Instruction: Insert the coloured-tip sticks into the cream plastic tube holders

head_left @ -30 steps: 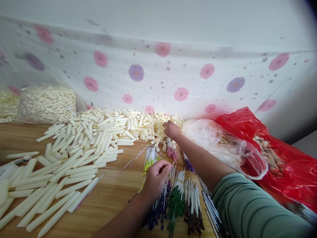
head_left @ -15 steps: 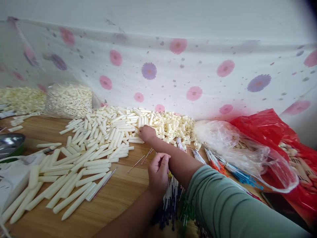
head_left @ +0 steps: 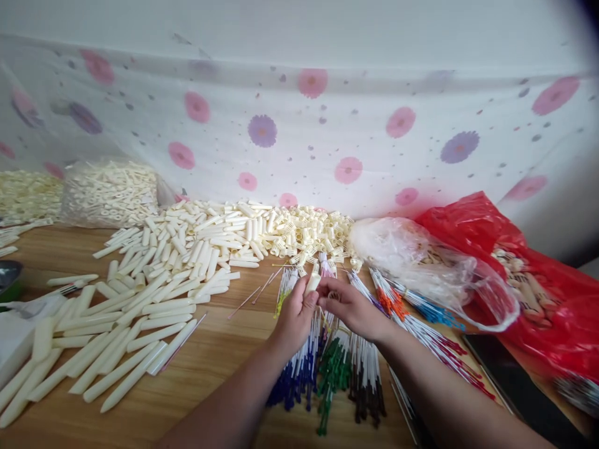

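My left hand (head_left: 294, 313) is closed around a short cream plastic tube (head_left: 312, 284), whose end sticks up between thumb and fingers. Close beside it, my right hand (head_left: 352, 305) has its fingers curled together. A small slotted ring-like part seems to show at those fingers, but what they hold is not clear. Under and in front of the hands lie bundles of thin white sticks with coloured ends: blue (head_left: 299, 374), green (head_left: 334, 369) and dark brown (head_left: 367, 386). Behind the hands is a heap of slotted cream pieces (head_left: 311, 234).
Plain cream tubes (head_left: 206, 240) are piled at the back, and longer pointed ones (head_left: 112, 349) lie at left. A clear bag of small parts (head_left: 111, 193) stands behind. A clear bag (head_left: 412, 249), a red bag (head_left: 472, 221) and a dark flat object (head_left: 519, 386) are at right.
My right hand has drawn back from the cream pile to beside my left hand. A cream tube now shows in my left hand. The view has swung slightly right.
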Demonstrator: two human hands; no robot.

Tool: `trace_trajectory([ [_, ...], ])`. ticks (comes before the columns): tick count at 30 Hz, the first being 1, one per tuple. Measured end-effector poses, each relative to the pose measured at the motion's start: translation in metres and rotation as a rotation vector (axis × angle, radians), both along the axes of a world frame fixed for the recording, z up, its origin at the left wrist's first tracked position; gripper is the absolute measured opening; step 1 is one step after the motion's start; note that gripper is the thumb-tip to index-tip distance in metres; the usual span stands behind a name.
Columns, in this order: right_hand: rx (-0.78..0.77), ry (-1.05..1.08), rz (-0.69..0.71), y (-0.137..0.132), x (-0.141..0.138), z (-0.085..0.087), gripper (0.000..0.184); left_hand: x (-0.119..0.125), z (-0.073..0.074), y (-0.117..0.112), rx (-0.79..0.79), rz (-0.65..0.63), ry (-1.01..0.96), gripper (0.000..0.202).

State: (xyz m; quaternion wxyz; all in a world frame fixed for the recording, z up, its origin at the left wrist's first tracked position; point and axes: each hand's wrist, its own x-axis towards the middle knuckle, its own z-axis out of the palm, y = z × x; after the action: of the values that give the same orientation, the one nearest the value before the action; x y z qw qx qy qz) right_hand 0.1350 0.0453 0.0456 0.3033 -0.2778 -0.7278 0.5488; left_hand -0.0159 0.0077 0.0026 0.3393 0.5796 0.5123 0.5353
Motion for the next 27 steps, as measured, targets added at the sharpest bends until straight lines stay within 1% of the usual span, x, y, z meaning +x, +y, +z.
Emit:
trace_trajectory([
  [2, -0.101, 0.098, -0.091, -0.011, 0.020, -0.003, 0.030, 0.002, -0.002, -0.002, 0.007, -0.066, 0.095, 0.038],
  [3, -0.166, 0.192, -0.154, -0.014, 0.028, -0.004, 0.033, 0.002, -0.002, -0.004, 0.007, -0.086, 0.154, 0.039],
  [5, -0.262, 0.423, -0.279, -0.016, 0.040, -0.003, 0.029, 0.002, 0.000, -0.006, 0.011, -0.136, 0.291, 0.037],
  [6, -0.285, 0.522, -0.314, -0.016, 0.043, -0.002, 0.025, 0.003, 0.000, -0.007, 0.019, -0.153, 0.348, 0.037],
  [7, -0.295, 0.592, -0.327, -0.016, 0.045, -0.001, 0.021, 0.003, 0.001, -0.008, 0.024, -0.168, 0.397, 0.037],
  [9, -0.277, 0.648, -0.309, -0.017, 0.044, -0.002, 0.019, 0.005, 0.003, -0.010, 0.033, -0.191, 0.461, 0.037],
  [12, -0.199, 0.610, -0.262, -0.020, 0.037, -0.009, 0.020, 0.007, 0.005, -0.013, 0.037, -0.230, 0.474, 0.036],
  [15, -0.143, 0.552, -0.249, -0.026, 0.028, -0.018, 0.018, 0.009, 0.008, -0.015, 0.036, -0.261, 0.442, 0.034],
  [18, -0.105, 0.502, -0.249, -0.028, 0.023, -0.023, 0.018, 0.009, 0.009, -0.016, 0.024, -0.262, 0.444, 0.034],
  [20, -0.002, 0.386, -0.313, -0.026, 0.027, -0.023, 0.020, 0.009, 0.010, -0.016, 0.010, -0.255, 0.465, 0.035],
  [22, 0.144, 0.189, -0.366, -0.021, 0.037, -0.020, 0.024, 0.008, 0.011, -0.016, 0.000, -0.238, 0.501, 0.035],
  [24, 0.217, 0.014, -0.317, -0.016, 0.049, -0.015, 0.030, 0.008, 0.013, -0.016, -0.010, -0.218, 0.559, 0.034],
  [27, 0.188, -0.073, -0.183, -0.011, 0.063, -0.007, 0.034, 0.007, 0.015, -0.016, -0.018, -0.229, 0.663, 0.034],
])
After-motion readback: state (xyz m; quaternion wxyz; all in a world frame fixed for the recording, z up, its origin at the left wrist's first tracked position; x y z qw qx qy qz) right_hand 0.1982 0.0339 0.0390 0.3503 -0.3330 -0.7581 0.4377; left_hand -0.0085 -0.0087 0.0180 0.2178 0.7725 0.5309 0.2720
